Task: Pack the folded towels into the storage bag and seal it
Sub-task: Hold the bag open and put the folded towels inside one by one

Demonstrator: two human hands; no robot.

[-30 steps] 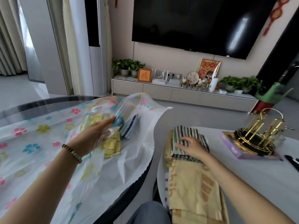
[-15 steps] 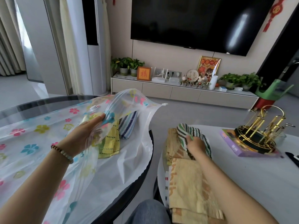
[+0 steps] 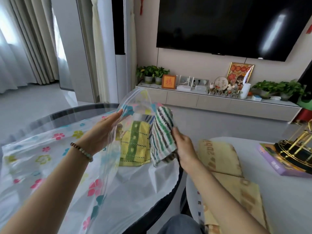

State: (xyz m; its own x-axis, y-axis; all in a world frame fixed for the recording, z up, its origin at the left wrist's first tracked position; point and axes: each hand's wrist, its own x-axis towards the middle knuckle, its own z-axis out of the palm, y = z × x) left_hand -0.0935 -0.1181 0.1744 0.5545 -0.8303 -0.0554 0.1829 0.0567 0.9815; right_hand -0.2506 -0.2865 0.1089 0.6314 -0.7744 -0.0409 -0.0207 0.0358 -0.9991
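Observation:
A clear storage bag [image 3: 50,149] printed with coloured flowers lies across the round glass table. My left hand [image 3: 101,132] grips the bag's upper flap and lifts it, so the mouth stands apart. Inside lie a yellow-green towel [image 3: 135,146] and a blue-striped towel [image 3: 149,119] behind it. My right hand [image 3: 184,146] grips a folded green-and-grey striped towel [image 3: 162,134] and holds it upright at the bag's mouth. Folded tan towels [image 3: 222,159] lie stacked on the white table to the right.
The dark rim of the glass table [image 3: 76,110] curves on the left. A gold wire rack [image 3: 297,146] stands on a purple box [image 3: 276,159] at the right. My knee [image 3: 182,223] shows between the two tables. A TV cabinet [image 3: 219,102] runs along the far wall.
My right hand picked the striped towel off the tan stack and carried it left to the bag's mouth. My left hand raised the bag's flap higher.

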